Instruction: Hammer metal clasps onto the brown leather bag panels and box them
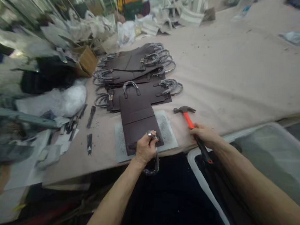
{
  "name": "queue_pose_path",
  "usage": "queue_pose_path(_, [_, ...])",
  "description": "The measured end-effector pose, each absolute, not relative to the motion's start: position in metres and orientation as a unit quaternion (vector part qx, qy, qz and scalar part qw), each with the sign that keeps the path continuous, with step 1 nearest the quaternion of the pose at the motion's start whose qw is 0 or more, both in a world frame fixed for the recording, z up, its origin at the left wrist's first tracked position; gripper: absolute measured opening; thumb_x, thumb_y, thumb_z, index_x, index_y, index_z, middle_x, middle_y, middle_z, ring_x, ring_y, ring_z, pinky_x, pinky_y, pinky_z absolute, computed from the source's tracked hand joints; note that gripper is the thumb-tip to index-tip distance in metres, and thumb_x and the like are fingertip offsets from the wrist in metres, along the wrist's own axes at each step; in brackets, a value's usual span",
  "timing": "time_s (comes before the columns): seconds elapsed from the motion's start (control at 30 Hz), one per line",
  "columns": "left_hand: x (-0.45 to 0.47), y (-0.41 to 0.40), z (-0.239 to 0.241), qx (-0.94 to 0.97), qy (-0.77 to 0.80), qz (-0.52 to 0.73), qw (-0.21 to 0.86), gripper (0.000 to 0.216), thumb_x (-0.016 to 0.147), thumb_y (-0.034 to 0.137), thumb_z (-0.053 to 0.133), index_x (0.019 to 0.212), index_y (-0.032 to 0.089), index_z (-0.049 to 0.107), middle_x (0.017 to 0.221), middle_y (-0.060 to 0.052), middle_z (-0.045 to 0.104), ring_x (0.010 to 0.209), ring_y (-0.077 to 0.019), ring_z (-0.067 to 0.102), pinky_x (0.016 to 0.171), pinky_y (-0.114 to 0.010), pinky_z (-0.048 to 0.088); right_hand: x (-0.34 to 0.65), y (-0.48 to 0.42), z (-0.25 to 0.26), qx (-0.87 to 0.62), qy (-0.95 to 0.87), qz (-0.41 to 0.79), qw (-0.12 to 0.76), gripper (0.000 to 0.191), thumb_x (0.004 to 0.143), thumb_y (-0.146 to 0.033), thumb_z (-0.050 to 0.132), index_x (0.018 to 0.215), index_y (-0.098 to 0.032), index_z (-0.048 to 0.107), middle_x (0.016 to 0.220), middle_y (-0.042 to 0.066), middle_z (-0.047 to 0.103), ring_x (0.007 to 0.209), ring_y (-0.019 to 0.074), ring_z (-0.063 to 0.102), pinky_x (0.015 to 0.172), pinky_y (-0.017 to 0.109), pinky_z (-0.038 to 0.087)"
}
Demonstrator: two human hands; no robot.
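Observation:
A dark brown bag panel (139, 120) with plastic-wrapped handles lies on a pale board (167, 130) at the table's front edge. My left hand (146, 148) is closed around a short metal punch-like tool (151, 135) over the panel's near edge. One wrapped handle (152, 169) hangs below that hand, off the table's edge. To the right, my right hand (203, 134) grips a claw hammer (189, 121) with an orange and black handle. The hammer's head rests on or just above the cloth, beside the board. The punch's lower tip is hidden by my fingers.
Several stacked brown panels (131, 77) with wrapped handles lie beyond the board. Two dark strips (90, 116) and loose tools are at left, near plastic bags (53, 100) and a cardboard box (87, 60). A translucent bin (269, 157) stands at the right. Someone is at the far side.

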State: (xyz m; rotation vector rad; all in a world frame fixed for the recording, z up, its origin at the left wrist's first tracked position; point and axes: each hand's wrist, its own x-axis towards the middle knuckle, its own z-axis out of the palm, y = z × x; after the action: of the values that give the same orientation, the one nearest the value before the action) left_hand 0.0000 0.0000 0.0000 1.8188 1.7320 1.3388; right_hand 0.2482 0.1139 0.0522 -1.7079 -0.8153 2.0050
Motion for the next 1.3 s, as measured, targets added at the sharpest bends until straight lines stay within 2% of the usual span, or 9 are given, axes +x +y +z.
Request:
queue_pose_path(0.17, [0.005, 0.002, 0.005, 0.624, 0.612, 0.458, 0.161, 0.022, 0.088, 0.013, 0.060, 0.107, 0.021, 0.068, 0.110, -0.006, 0.078, 0.103, -0.0202, 0.075, 0.094, -0.032, 0.061, 0.228, 0.104, 0.095, -0.602, -0.346, 0.695, 0.188, 0.014, 0.094, -0.025, 0.049, 0.081, -0.021, 0.047, 0.058, -0.008, 0.039, 0.039, 0.0065, 0.030, 0.037, 0.019, 0.028])
queue_pose_path(0.3, [0.004, 0.004, 0.008, 0.626, 0.614, 0.452, 0.162, 0.019, 0.088, 0.012, 0.061, 0.102, 0.022, 0.068, 0.106, -0.006, 0.077, 0.100, -0.0210, 0.075, 0.094, -0.033, 0.061, 0.229, 0.075, 0.145, -0.544, -0.649, 0.455, 0.275, 0.031, 0.101, -0.047, 0.044, 0.080, -0.023, 0.047, 0.060, -0.005, 0.045, 0.045, 0.0105, 0.040, 0.043, 0.024, 0.030])
queue_pose_path(0.43, [0.004, 0.005, 0.008, 0.631, 0.619, 0.444, 0.151, 0.014, 0.087, 0.012, 0.061, 0.095, 0.021, 0.068, 0.097, -0.006, 0.077, 0.094, -0.0210, 0.074, 0.089, -0.032, 0.060, 0.235, 0.054, 0.176, -0.391, -0.875, 0.144, 0.248, 0.032, 0.102, -0.041, 0.043, 0.076, -0.024, 0.045, 0.054, -0.003, 0.046, 0.045, 0.0128, 0.038, 0.047, 0.029, 0.023])
queue_pose_path(0.57, [0.003, 0.005, 0.006, 0.629, 0.622, 0.443, 0.148, 0.012, 0.087, 0.013, 0.062, 0.093, 0.021, 0.068, 0.091, -0.005, 0.076, 0.087, -0.0201, 0.074, 0.083, -0.030, 0.060, 0.237, 0.046, 0.181, -0.315, -0.931, 0.025, 0.182, 0.031, 0.105, -0.032, 0.041, 0.075, -0.024, 0.045, 0.050, -0.004, 0.046, 0.040, 0.0124, 0.035, 0.046, 0.031, 0.018])
queue_pose_path(0.7, [0.002, 0.007, 0.005, 0.640, 0.611, 0.445, 0.138, 0.014, 0.089, 0.014, 0.061, 0.098, 0.021, 0.068, 0.098, -0.006, 0.076, 0.092, -0.0207, 0.074, 0.088, -0.032, 0.059, 0.236, 0.045, 0.184, -0.331, -0.912, 0.001, 0.244, 0.029, 0.105, -0.032, 0.038, 0.081, -0.022, 0.050, 0.055, -0.002, 0.052, 0.042, 0.0129, 0.039, 0.048, 0.030, 0.022])
queue_pose_path(0.87, [0.004, 0.008, 0.007, 0.647, 0.618, 0.426, 0.134, 0.011, 0.087, 0.012, 0.062, 0.092, 0.020, 0.068, 0.090, -0.007, 0.076, 0.088, -0.0220, 0.074, 0.082, -0.032, 0.060, 0.233, 0.049, 0.198, -0.349, -0.927, 0.078, 0.112, 0.034, 0.103, -0.040, 0.038, 0.074, -0.024, 0.044, 0.051, -0.003, 0.048, 0.040, 0.0138, 0.036, 0.048, 0.031, 0.017])
queue_pose_path(1.0, [0.004, 0.008, 0.005, 0.639, 0.603, 0.457, 0.138, 0.018, 0.089, 0.011, 0.061, 0.102, 0.022, 0.068, 0.104, -0.007, 0.077, 0.099, -0.0210, 0.074, 0.090, -0.031, 0.060, 0.231, 0.047, 0.199, -0.413, -0.863, 0.075, 0.281, 0.034, 0.104, -0.042, 0.036, 0.077, -0.025, 0.045, 0.054, -0.003, 0.048, 0.044, 0.0140, 0.042, 0.049, 0.028, 0.027])
queue_pose_path(1.17, [0.004, 0.007, -0.001, 0.638, 0.602, 0.457, 0.145, 0.016, 0.089, 0.012, 0.062, 0.100, 0.022, 0.068, 0.099, -0.006, 0.077, 0.096, -0.0209, 0.075, 0.089, -0.032, 0.061, 0.241, 0.060, 0.187, -0.393, -0.907, 0.114, 0.096, 0.035, 0.099, -0.046, 0.041, 0.072, -0.025, 0.042, 0.048, -0.004, 0.042, 0.039, 0.0130, 0.029, 0.048, 0.032, 0.013])
queue_pose_path(1.3, [0.004, 0.007, 0.000, 0.637, 0.592, 0.473, 0.144, 0.020, 0.089, 0.011, 0.062, 0.105, 0.022, 0.067, 0.108, -0.007, 0.076, 0.104, -0.0220, 0.074, 0.095, -0.035, 0.060, 0.254, 0.088, 0.164, -0.492, -0.842, 0.188, 0.118, 0.037, 0.096, -0.052, 0.040, 0.071, -0.025, 0.041, 0.052, -0.003, 0.045, 0.046, 0.0148, 0.041, 0.050, 0.030, 0.025])
